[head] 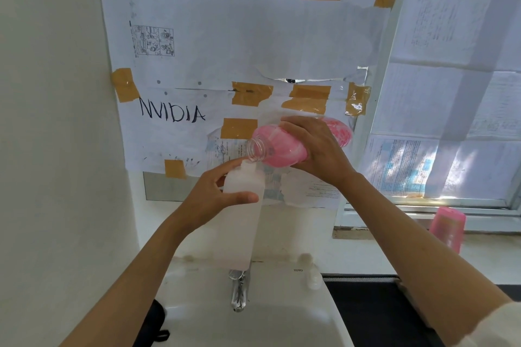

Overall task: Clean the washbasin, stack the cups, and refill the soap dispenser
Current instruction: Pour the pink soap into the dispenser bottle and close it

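My left hand [217, 194] grips a tall translucent white soap dispenser bottle [239, 234] near its open neck, holding it upright above the washbasin [282, 315]. My right hand [315, 149] grips a clear plastic bottle of pink liquid soap [282, 146], tipped on its side. Its open mouth sits right at the dispenser's neck. Pink stacked cups [448, 228] stand on the ledge at the right.
A chrome tap [239, 293] juts over the basin under the dispenser. A small clear pump cap [313, 276] lies on the basin rim at the right. A black object [153, 324] sits at the basin's left. Taped papers cover the mirror behind.
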The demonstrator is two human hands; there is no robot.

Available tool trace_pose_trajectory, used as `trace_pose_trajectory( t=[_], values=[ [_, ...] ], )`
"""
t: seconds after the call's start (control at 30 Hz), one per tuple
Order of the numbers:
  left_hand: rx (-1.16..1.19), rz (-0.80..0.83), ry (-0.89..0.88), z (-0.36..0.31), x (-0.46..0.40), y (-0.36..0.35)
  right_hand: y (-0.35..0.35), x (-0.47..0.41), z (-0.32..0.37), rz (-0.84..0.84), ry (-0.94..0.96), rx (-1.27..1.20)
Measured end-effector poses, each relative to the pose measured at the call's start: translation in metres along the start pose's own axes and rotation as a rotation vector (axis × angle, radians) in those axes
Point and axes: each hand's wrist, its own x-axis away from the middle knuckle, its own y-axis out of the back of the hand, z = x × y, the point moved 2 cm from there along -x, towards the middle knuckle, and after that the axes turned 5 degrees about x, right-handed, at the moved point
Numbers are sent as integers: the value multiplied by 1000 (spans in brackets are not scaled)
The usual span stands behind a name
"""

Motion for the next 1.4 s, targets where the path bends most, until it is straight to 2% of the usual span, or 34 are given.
trace_pose_trajectory(
  t=[1.4],
  values=[
    [4,-26,-20,-10,7,-4,4,-4,-1,-6,77,9]
  ],
)
